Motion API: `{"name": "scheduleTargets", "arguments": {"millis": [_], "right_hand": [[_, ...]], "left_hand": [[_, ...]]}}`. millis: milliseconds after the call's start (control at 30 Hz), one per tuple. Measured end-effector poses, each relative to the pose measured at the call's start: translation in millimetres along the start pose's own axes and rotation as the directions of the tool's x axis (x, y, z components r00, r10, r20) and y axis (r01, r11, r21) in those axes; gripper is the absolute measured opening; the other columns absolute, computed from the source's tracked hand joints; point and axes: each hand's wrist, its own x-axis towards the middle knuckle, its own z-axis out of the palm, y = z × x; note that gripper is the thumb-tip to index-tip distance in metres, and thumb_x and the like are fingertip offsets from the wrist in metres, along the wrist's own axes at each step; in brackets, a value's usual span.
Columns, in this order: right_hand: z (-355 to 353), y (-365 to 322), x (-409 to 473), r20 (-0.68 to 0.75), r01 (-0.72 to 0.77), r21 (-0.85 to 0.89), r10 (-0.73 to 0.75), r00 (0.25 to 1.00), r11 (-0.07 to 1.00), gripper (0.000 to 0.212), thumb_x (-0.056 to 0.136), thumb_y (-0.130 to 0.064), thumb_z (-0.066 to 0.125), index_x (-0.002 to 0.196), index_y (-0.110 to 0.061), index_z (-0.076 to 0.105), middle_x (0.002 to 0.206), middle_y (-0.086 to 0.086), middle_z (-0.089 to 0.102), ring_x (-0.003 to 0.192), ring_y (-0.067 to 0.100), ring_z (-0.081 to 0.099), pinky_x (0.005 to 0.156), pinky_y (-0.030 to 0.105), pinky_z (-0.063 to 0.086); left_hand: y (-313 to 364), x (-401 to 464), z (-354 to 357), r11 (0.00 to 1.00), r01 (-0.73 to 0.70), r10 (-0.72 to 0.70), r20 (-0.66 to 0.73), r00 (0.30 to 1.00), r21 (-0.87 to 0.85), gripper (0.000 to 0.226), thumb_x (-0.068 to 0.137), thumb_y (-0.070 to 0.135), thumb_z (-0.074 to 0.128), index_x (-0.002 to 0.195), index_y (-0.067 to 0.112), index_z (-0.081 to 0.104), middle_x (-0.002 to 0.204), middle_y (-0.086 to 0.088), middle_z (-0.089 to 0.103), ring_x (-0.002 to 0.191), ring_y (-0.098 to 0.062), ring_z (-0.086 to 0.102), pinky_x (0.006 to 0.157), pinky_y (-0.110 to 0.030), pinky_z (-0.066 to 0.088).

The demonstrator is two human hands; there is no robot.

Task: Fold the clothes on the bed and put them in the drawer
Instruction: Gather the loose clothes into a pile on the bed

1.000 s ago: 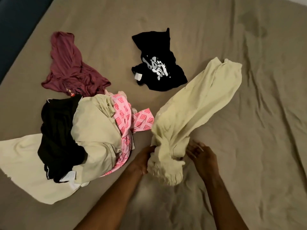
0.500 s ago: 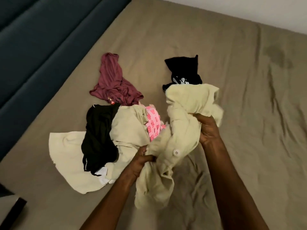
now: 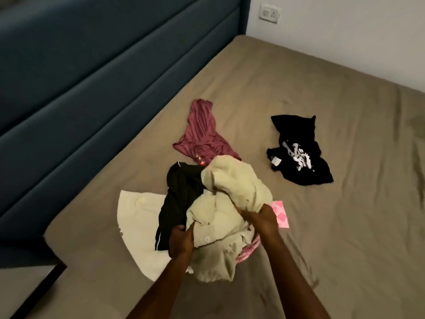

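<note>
1. The bed (image 3: 322,226), covered by a wrinkled tan sheet, fills most of the view, with a dark blue padded headboard (image 3: 103,77) running along its left side.
2. The task looks barely begun: nothing on the bed is folded yet, and no drawer is in view.
3. A heap of clothes sits just in front of you. It includes a white garment (image 3: 138,222) spread flat at the bottom left, a black garment (image 3: 179,199) lying over it, and a pink patterned piece (image 3: 281,216) peeking out on the right.
4. You hold a pale cream shirt (image 3: 230,203) bunched up over this heap; it is crumpled, with a button showing near its lower front.
5. A maroon top (image 3: 202,137) lies crumpled just beyond the heap.
6. A black printed T-shirt (image 3: 301,155) lies by itself, well apart to the right.
7. Your left hand (image 3: 180,241) has its fingers curled around the shirt's lower left edge.
8. Your right hand (image 3: 262,217) pinches a fold of the shirt on its right side, fingers closed on the cloth.
</note>
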Motion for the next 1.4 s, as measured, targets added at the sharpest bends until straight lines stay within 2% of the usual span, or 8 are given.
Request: {"name": "scheduleTargets", "arguments": {"millis": [167,367,600,733,833,1067,1233,1400], "right_hand": [[7.2,82.1,11.4,-0.187,0.029,-0.329,-0.096,0.978,0.944,0.097,0.055,-0.068,0.085,0.136,-0.019,0.061,0.124,0.001,0.071,0.114,0.023,0.068,0.086,0.033,0.057],[40.0,60.2,3.5,-0.201,0.065,-0.676,-0.268,0.942,0.734,0.107,0.079,-0.037,0.072,0.165,-0.020,0.012,0.154,0.028,0.036,0.118,0.051,0.055,0.084,0.054,0.056],[28.5,67.5,31.0,0.136,0.182,-0.865,-0.130,0.982,0.468,0.098,0.081,-0.058,0.069,0.163,-0.022,0.028,0.156,0.026,0.037,0.137,0.048,0.043,0.112,0.055,0.039],[-14.6,62.0,44.5,0.310,0.307,-0.561,-0.149,0.939,0.769,0.088,0.069,-0.038,0.060,0.154,-0.023,0.043,0.149,0.006,0.047,0.138,0.029,0.043,0.115,0.041,0.038],[-51.0,81.6,63.0,0.021,0.282,-0.364,-0.294,0.955,0.888,0.053,0.073,-0.011,0.061,0.123,-0.027,0.066,0.119,-0.022,0.061,0.113,0.017,0.062,0.094,0.033,0.053],[-123.7,90.8,200.0,-0.358,0.071,-0.667,-0.402,0.843,0.742,0.066,0.071,-0.006,0.076,0.133,-0.007,0.056,0.142,0.018,0.049,0.126,0.042,0.050,0.100,0.049,0.048],[-158.3,98.7,299.4,-0.320,-0.008,-0.870,-0.550,0.771,0.493,0.084,0.082,0.004,0.058,0.159,-0.005,0.027,0.165,0.026,0.020,0.139,0.044,0.039,0.104,0.052,0.045],[-160.2,93.4,316.9,-0.420,-0.090,-0.775,-0.404,0.813,0.625,0.065,0.083,0.000,0.056,0.146,-0.005,0.043,0.123,0.023,0.059,0.105,0.044,0.057,0.083,0.050,0.050]], "left_hand": [[-31.4,17.0,-20.6,0.981,-0.088,0.075,0.081,0.994,0.170,0.043,0.083,0.031,0.082,0.117,0.012,0.064,0.103,-0.004,0.067,0.097,-0.028,0.065,0.080,-0.034,0.048],[-21.0,17.6,-10.7,0.876,-0.307,0.295,0.089,0.951,0.372,0.049,0.079,0.032,0.083,0.119,0.015,0.063,0.112,-0.005,0.067,0.107,-0.032,0.063,0.088,-0.043,0.052],[67.3,-22.5,45.6,0.677,-0.715,0.734,-0.102,0.671,0.174,0.052,0.087,0.026,0.045,0.134,0.008,0.058,0.133,-0.011,0.057,0.122,-0.027,0.050,0.100,-0.039,0.042],[95.0,-33.5,86.1,0.402,-0.886,0.895,0.108,0.434,0.231,0.045,0.095,0.024,0.053,0.137,0.011,0.059,0.146,-0.009,0.052,0.131,-0.028,0.048,0.106,-0.042,0.040],[110.3,-37.9,108.1,0.291,-0.893,0.903,0.211,0.376,0.343,0.059,0.075,0.003,0.058,0.132,0.018,0.065,0.150,-0.009,0.048,0.136,-0.033,0.045,0.107,-0.049,0.036],[140.1,-20.3,171.5,0.039,-0.961,0.889,0.430,0.158,0.273,0.055,0.060,-0.003,0.041,0.103,0.013,0.072,0.114,-0.004,0.068,0.111,-0.030,0.061,0.108,-0.053,0.039],[155.1,-8.3,207.5,0.271,-0.937,0.560,0.756,0.340,0.221,0.056,0.084,0.002,0.059,0.136,0.020,0.055,0.133,0.003,0.061,0.122,-0.015,0.056,0.105,-0.035,0.048],[159.4,2.8,235.5,0.662,-0.685,0.305,0.727,0.616,0.303,0.058,0.090,0.020,0.067,0.143,0.023,0.044,0.133,-0.005,0.062,0.117,-0.018,0.061,0.103,-0.037,0.049]]}}
